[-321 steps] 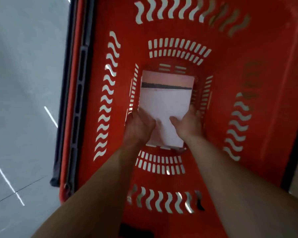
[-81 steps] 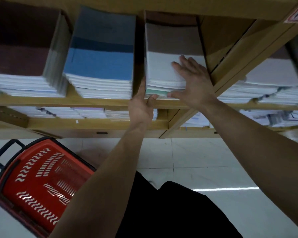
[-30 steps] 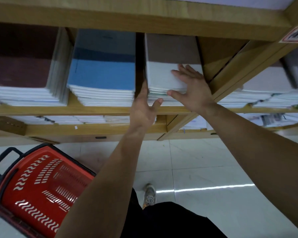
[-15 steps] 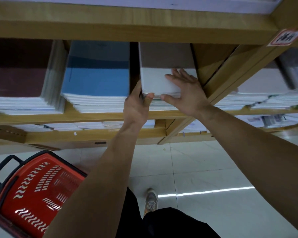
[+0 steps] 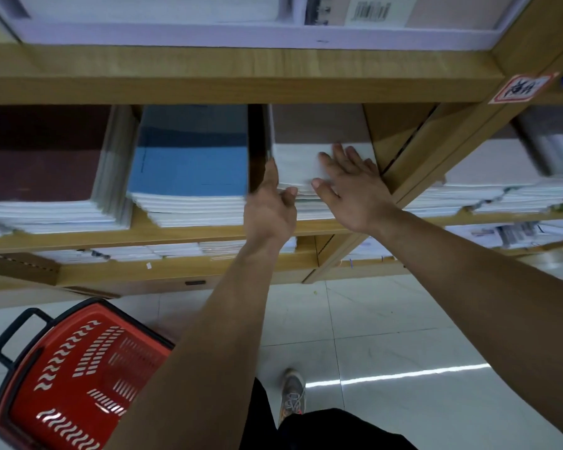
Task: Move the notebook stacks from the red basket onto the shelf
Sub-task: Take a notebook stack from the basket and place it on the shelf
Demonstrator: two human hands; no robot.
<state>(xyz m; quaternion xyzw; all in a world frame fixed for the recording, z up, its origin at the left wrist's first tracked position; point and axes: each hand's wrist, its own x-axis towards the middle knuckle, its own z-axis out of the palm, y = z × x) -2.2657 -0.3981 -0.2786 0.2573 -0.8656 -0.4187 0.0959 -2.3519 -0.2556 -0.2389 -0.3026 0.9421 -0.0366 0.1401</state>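
Observation:
A stack of white-and-brown notebooks (image 5: pixel 301 157) lies on the wooden shelf (image 5: pixel 182 230), next to the upright divider. My right hand (image 5: pixel 351 186) rests flat on top of the stack, fingers spread. At the stack's left front corner is my left hand (image 5: pixel 268 203), with its thumb on the stack's front edge and its fingers along the left side. The red basket (image 5: pixel 69 375) stands on the floor at lower left; what shows of its inside holds no notebooks, and my left arm hides its right part.
A blue notebook stack (image 5: pixel 189 170) and a maroon stack (image 5: pixel 39 170) lie to the left on the same shelf. More stacks (image 5: pixel 488 180) lie right of the divider (image 5: pixel 436 151). Shelves run above and below. My shoe (image 5: pixel 291 394) is on the tiled floor.
The view has tilted up a little, so the shelf sits lower in frame. Both hands stay on the white-and-brown stack, shifting slightly along it.

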